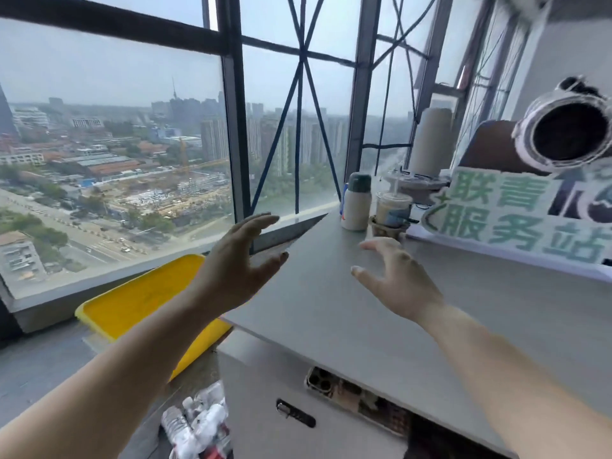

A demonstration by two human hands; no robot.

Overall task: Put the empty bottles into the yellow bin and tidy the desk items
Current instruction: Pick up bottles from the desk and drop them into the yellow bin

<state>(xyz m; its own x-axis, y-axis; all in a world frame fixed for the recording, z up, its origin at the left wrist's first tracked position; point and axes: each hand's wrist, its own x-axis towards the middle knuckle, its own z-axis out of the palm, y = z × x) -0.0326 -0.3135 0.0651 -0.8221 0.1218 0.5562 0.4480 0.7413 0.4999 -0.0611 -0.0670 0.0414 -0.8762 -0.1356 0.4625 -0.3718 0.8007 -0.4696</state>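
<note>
Both arms reach forward with nothing held. The left grip (231,270) is wide, fingers spread and thumb apart, and hangs in the air at the left edge of the grey counter (331,303). The right grip (397,283) is also wide, palm down and fingers splayed, just above the counter top. Below and to the left of the left grip, the yellow bin (132,299) stands on the floor between the counter and the window (116,127). A heap of crumpled clear plastic bottles (198,422) lies on the floor well below that grip, against the grey cabinet (265,376) under the counter. Beyond the right grip's fingertips, a white flask (356,207) with a dark green cap stands upright on the counter. Just to its right is a lidded drink cup (392,205) with a straw. To the right of that grip, a white sign (530,223) with green characters rests on the counter.
</note>
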